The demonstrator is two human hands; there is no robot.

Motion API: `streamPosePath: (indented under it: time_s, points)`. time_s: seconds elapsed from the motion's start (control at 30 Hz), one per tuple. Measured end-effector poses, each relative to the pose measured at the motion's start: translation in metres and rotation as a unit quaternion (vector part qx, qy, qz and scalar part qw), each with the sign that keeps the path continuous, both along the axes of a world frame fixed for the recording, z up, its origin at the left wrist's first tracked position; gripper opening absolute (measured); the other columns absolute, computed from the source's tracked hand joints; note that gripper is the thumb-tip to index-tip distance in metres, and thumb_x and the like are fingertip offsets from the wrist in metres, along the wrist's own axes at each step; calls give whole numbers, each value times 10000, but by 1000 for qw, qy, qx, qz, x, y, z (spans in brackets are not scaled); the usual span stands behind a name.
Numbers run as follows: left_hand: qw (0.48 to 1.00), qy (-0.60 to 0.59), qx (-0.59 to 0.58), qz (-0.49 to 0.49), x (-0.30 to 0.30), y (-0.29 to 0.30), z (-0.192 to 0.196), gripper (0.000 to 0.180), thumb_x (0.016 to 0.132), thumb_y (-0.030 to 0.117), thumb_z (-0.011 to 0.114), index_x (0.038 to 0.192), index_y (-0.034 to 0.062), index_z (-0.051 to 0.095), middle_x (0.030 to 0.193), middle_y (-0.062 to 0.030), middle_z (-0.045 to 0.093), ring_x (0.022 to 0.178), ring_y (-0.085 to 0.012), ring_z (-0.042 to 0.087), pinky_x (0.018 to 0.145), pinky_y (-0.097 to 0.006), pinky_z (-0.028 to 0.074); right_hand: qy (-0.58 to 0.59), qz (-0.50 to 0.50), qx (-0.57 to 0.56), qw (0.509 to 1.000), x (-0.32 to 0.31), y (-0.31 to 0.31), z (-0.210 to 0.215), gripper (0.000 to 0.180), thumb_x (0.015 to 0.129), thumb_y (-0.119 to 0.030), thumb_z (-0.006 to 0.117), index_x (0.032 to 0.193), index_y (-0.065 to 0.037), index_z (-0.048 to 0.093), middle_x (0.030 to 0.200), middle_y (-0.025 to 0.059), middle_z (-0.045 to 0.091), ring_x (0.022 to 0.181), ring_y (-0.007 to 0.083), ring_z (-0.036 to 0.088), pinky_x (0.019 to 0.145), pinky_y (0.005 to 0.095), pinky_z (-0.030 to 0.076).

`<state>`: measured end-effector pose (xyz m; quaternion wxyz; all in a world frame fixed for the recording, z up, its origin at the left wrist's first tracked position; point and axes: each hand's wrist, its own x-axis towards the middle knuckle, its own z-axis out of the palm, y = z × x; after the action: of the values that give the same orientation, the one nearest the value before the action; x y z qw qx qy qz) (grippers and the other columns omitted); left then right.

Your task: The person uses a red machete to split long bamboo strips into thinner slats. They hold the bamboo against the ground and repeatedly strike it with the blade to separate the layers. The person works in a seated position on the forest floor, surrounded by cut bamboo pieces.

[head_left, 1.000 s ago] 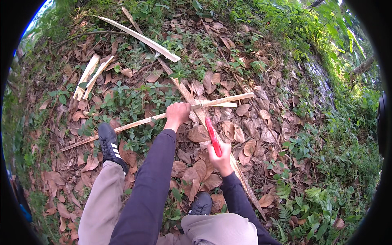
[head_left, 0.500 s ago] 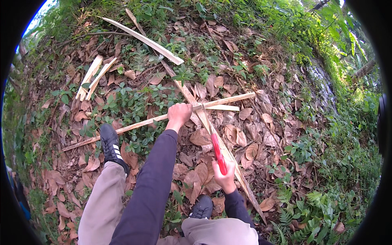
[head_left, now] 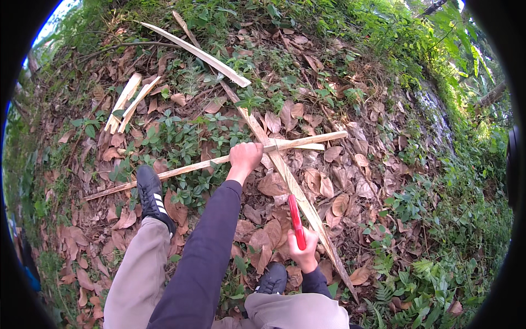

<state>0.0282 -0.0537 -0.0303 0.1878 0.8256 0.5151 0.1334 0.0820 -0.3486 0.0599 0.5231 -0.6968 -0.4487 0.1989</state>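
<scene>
Drawn back toward the body since the earlier frame, the right hand (head_left: 304, 245) now sits lower beside the plank, bringing the red-handled saw (head_left: 296, 218) with it; the left hand (head_left: 246, 158) stays at nearly the same spot. Its fingers are clenched round the long stick (head_left: 189, 169), just left of where that stick lies across the plank (head_left: 309, 207). The right hand grips the saw by its handle, whose front end points toward the crossing; the thin blade is hard to make out. Judging by this, a cut at the crossing is under way but not finished: the stick runs on past the plank, apparently in one piece, and how deep the cut goes cannot be told. Severing it appears to be what is left. Two short pale pieces (head_left: 127, 97) lie apart at upper left, perhaps already cut, while a long pale strip (head_left: 205, 58) lies beyond the crossing among dry leaves.
</scene>
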Motion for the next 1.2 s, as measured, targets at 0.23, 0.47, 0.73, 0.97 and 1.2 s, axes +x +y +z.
streamPosePath:
  time_s: [0.23,0.47,0.73,0.97,1.2]
  points:
    - [1000,-2,16,-21,1,-1,1,490,914,333,422,684,15,714,716,-232,673,712,-401,682,701,-503,544,-25,-4,-42,999,33,87,-6,204,803,-80,625,629,-19,540,462,98,451,378,184,466,435,348,358]
    - [999,-8,37,0,3,-2,-6,498,917,314,401,654,20,706,684,-218,669,657,-395,678,676,-499,546,-25,13,-13,1000,2,-2,-3,105,765,-62,620,675,-10,611,504,105,532,441,213,591,490,325,464]
    - [999,18,16,-23,-1,-8,-6,488,904,338,413,660,39,710,698,-206,677,667,-388,679,672,-497,546,51,-28,-21,998,23,94,-19,230,828,-70,631,632,-13,524,471,37,426,422,100,404,435,318,314]
    - [1000,-5,12,-5,-1,-13,-4,493,909,341,412,684,26,717,719,-231,676,694,-394,685,692,-494,548,13,-21,-24,999,9,4,-8,155,816,-69,612,681,7,601,479,52,508,418,120,507,456,299,413]
    - [1000,10,22,3,-4,10,-4,514,912,347,395,689,10,713,730,-234,677,703,-404,683,705,-500,551,-23,-6,-2,1000,20,64,-16,222,810,-75,636,631,-33,513,468,56,419,389,141,412,426,329,323]
